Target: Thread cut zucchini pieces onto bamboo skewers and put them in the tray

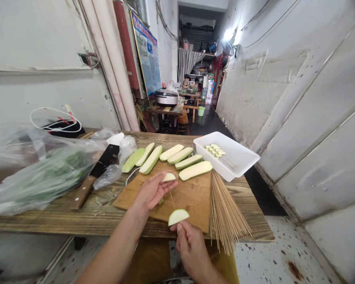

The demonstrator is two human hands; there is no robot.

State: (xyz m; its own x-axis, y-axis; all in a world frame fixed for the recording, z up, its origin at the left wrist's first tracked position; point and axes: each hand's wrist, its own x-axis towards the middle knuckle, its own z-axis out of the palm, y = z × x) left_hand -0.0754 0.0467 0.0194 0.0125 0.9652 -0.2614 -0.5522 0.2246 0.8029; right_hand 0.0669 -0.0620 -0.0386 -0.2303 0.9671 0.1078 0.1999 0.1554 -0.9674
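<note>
My left hand [156, 191] holds a pale green-edged vegetable slice [168, 177] above the wooden cutting board [192, 197]. A thin wooden skewer [171, 195] runs from that slice down toward my right hand [189, 240]. Pinched in my right hand is a half-round slice [178, 217], near the board's front edge. Several halved green vegetables [195, 170] lie along the back of the board and behind it. Many loose skewers [226, 213] are spread at the board's right side. A white tray [242, 159] behind them contains skewered slices [215, 151].
On the left are a cleaver [85, 192] with a wooden handle and plastic bags [47, 173] with greens inside. A rice cooker [166, 97] stands on a farther table. A person [186, 82] sits at the back. A wall runs along the right.
</note>
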